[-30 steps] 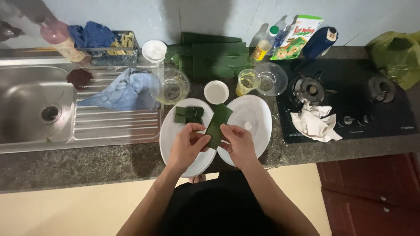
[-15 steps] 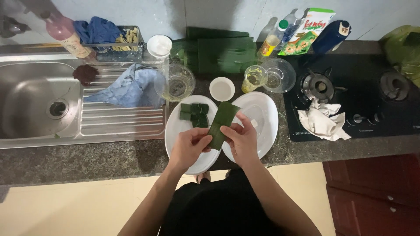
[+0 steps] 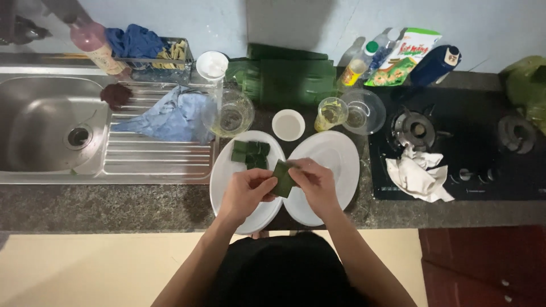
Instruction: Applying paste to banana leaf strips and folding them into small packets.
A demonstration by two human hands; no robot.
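— Hands first: what do you see on your feed?

— I see left hand (image 3: 245,193) and right hand (image 3: 314,183) both pinching a folded green leaf piece (image 3: 282,178), held between them above the gap of two white plates (image 3: 335,165)

— Which way does it lie?

— From the left hand it sits at two o'clock; its long axis runs roughly twelve to six. Both hands touch it, equally near. Finished folded leaves (image 3: 250,153) rest at eleven o'clock on the left plate (image 3: 224,176)

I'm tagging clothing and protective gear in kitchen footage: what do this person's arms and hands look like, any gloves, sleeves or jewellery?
Both arms are bare from the bottom edge of the picture to the fingers: no sleeves, no gloves. The left hand and right hand show no ring, watch or bracelet that can be made out. The dark garment below is black.
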